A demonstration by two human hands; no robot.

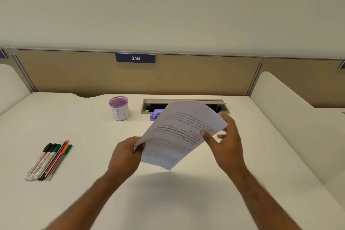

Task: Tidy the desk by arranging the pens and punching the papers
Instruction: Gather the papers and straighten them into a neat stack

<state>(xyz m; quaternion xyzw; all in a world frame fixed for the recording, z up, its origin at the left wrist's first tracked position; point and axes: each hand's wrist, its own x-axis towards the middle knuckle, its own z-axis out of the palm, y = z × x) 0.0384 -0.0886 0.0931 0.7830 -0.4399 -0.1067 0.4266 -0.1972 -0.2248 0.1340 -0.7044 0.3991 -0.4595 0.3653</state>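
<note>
Printed white papers [177, 134] hang tilted in the air above the desk's middle, text upside down to me. My left hand [125, 157] pinches their near left edge. My right hand [225, 140] grips their right edge, thumb on top. Behind the sheets a small purple hole punch [155, 115] sits on the desk, partly hidden by the paper. A purple-rimmed mesh pen cup [119, 108] with a white label stands empty at the back. Several markers and pens [49, 160] lie side by side at the left.
A grey cable slot [186, 101] is sunk into the white desk [84, 183] at the back, below a tan partition with a blue sign reading 215 [135, 58]. White side dividers rise at both the left and right edges.
</note>
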